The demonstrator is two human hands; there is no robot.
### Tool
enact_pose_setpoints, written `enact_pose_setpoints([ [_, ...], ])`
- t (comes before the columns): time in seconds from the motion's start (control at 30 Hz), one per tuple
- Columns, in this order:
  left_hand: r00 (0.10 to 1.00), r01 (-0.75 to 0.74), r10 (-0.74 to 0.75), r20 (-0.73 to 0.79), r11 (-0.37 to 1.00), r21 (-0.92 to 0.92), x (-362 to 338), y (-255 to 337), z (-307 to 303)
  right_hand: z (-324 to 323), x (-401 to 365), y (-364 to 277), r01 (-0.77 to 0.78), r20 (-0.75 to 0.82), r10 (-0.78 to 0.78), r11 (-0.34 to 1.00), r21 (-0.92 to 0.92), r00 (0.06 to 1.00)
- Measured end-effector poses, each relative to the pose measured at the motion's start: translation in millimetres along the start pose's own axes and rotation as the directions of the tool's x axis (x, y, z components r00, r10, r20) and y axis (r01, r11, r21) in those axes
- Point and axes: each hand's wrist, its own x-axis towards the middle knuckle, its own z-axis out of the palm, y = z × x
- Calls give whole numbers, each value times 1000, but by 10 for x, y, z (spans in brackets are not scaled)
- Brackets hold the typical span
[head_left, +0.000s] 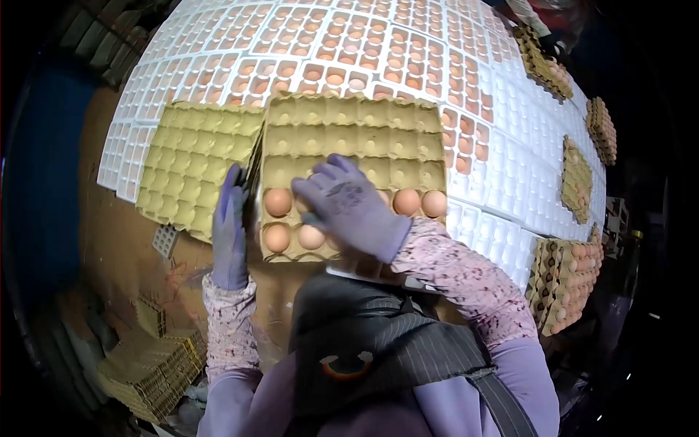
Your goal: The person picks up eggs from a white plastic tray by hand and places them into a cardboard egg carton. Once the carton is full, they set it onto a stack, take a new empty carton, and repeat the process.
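Observation:
A brown pulp egg tray (353,138) lies in front of me, its far rows without eggs and its two near rows holding several brown eggs (277,237). Over those near rows is my right hand (342,197) in a purple glove, fingers bent down among the eggs; what they hold, if anything, is hidden beneath the palm. My left hand (231,218), also gloved, stands on edge between this tray and an eggless pulp tray (196,164) at the left, its fingers stretched out and together along that tray's right edge.
White plastic trays (510,171) cover the table, many with eggs in the far part. At the right stand stacked pulp trays with eggs (564,284). Folded pulp trays (153,371) are piled at the lower left. Another person's arm (530,16) reaches in at the top right.

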Motion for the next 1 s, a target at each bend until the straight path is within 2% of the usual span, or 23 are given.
enact_pose_setpoints([
  [0.03, 999, -4, 5, 44, 1000, -13, -43, 57, 34, 53, -18, 47, 55, -64, -58, 997, -52, 996],
  [0.07, 999, -47, 46, 14, 995, 88, -106, 133, 90, -7, -46, 92, 46, -64, -43, 998, 45, 997],
  [0.1, 996, -89, 90, 2, 980, 178, -167, 198, 159, -125, -156, 135, 47, -215, 2, 973, 224, 977],
  [0.13, 991, -131, 137, -2, 956, 261, -214, 221, 237, -357, -238, 129, -171, -22, 227, 791, 587, 974],
  [0.17, 978, -205, 202, 49, 899, 386, -239, 194, 296, -620, -341, 188, -304, 128, 377, 457, 836, 917],
  [0.2, 957, -284, 271, 101, 818, 500, -248, 158, 334, -856, -494, 287, -338, 290, 445, 30, 941, 847],
  [0.27, 897, -420, 334, 291, 432, 798, -227, 109, 422, -1191, -965, 624, 12, 224, 606, -360, 933, 763],
  [0.3, 910, -406, 302, 283, 515, 755, -221, 36, 468, -1193, -1278, 854, 106, -44, 716, -42, 994, 696],
  [0.33, 925, -379, 267, 271, 588, 715, -224, -29, 503, -1258, -1588, 1165, -129, -378, 664, 583, 802, 645],
  [0.37, 918, -381, 296, 265, 463, 800, -224, -43, 524, -1300, -1949, 1563, -145, -442, 727, 589, 795, 526],
  [0.4, 919, -361, 299, 257, 379, 852, -226, -49, 542, -1399, -2368, 1949, -424, -422, 823, 561, 711, 380],
  [0.43, 920, -361, 298, 253, 400, 843, -191, -100, 495, -1329, -2849, 2489, -332, -492, 834, 551, 766, 248],
  [0.47, 923, -356, 296, 245, 419, 835, -145, -153, 415, -1392, -3240, 2934, -262, -512, 857, 508, 820, 59],
  [0.5, 918, -368, 300, 259, 403, 838, -87, -204, 299, -1504, -3630, 3402, -120, -522, 840, 509, 853, -148],
  [0.53, 913, -378, 305, 271, 385, 842, -82, -217, 271, -1618, -3991, 3827, 25, -519, 794, 554, 832, -318],
  [0.6, 915, -372, 299, 270, 368, 852, -100, -173, 316, -1815, -4537, 4459, 240, -496, 702, 670, 702, -511],
  [0.63, 915, -377, 296, 274, 389, 840, -71, -203, 275, -1915, -4750, 4675, 333, -405, 706, 660, 673, -580],
  [0.73, 906, -398, 300, 299, 361, 843, 22, -266, 75, -1958, -4923, 4986, 530, -236, 781, 579, 620, -578],
  [0.8, 920, -367, 305, 245, 462, 807, 11, -279, 74, -1908, -4674, 4938, 608, -215, 844, 508, 610, -491],
  [0.83, 919, -373, 300, 255, 457, 808, 37, -277, 60, -1852, -4483, 4841, 633, -217, 881, 455, 626, -420],
  [0.9, 902, -414, 316, 295, 433, 801, 119, -329, -69, -1703, -3941, 4414, 619, -253, 950, 312, 721, -185],
  [0.93, 908, -397, 304, 289, 402, 825, 21, -239, 116, -1636, -3614, 4041, 551, -275, 961, 238, 800, -16],
  [1.0, 926, -367, 262, 271, 459, 809, -28, -180, 180, -1606, -3027, 3186, 258, -234, 886, 136, 957, 400],
])
